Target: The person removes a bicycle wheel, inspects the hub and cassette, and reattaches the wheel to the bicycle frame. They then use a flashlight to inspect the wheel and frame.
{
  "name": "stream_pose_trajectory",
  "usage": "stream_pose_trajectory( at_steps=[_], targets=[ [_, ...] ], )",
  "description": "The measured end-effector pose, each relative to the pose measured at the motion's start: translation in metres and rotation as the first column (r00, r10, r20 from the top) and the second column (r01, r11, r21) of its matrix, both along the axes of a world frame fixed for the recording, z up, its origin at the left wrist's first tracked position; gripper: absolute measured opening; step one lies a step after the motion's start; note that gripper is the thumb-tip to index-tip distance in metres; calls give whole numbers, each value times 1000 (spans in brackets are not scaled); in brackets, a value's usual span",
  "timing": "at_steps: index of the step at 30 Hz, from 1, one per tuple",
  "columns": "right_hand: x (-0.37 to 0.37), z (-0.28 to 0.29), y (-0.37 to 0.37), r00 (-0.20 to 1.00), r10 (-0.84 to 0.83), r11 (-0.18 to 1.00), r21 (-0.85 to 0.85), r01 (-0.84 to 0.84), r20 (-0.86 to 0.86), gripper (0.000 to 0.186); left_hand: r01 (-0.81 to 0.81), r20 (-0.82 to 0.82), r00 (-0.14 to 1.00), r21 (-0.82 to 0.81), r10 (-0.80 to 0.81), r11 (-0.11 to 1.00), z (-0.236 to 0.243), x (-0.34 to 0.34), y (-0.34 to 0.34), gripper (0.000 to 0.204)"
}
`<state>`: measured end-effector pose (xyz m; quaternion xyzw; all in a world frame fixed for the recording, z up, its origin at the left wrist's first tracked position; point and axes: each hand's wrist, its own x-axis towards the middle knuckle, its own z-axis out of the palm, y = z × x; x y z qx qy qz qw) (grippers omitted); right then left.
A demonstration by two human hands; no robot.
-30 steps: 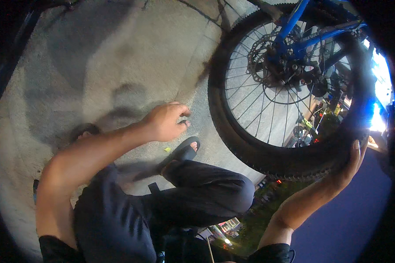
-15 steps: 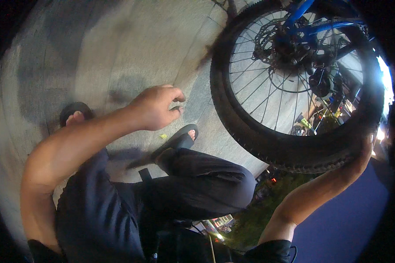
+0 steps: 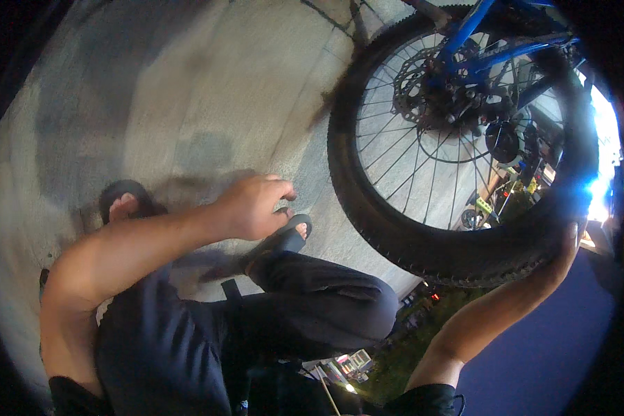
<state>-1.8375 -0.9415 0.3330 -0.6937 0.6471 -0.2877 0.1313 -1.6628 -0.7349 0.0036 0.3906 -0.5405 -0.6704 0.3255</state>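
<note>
Hovering left hand (image 3: 253,208), fingers loosely bent apart, nothing visibly held; rightward, between hands, bike tire (image 3: 440,251), probably stiff, grippy, wheel heavyish, best held by outer tread; right hand (image 3: 560,263) touching tread, grip unclear.

Dim, uneven light falls on the pale floor (image 3: 201,83) around my left hand (image 3: 256,206), with broad, soft-edged shadows (image 3: 76,132) above it and off to its left. The harshest glare (image 3: 607,139) burns white just above my right hand (image 3: 567,251), flaring blue and washing out detail. Between my hands the tyre (image 3: 423,243) sinks toward black, smearing where it nears that glare. Well beyond both hands, the fisheye lens bends straight lines and the corners go black.
</note>
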Motion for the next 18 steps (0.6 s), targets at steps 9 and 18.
stream_pose_trajectory(
  at_steps=[9,18],
  targets=[
    [15,-9,4,998,-44,997,-57,47,46,82,88,-14,996,140,-87,986,-7,-5,-9,31],
    [35,-22,10,990,-80,984,-151,98,117,90,74,90,992,193,-93,978,-13,-4,-40,30]
  ],
)
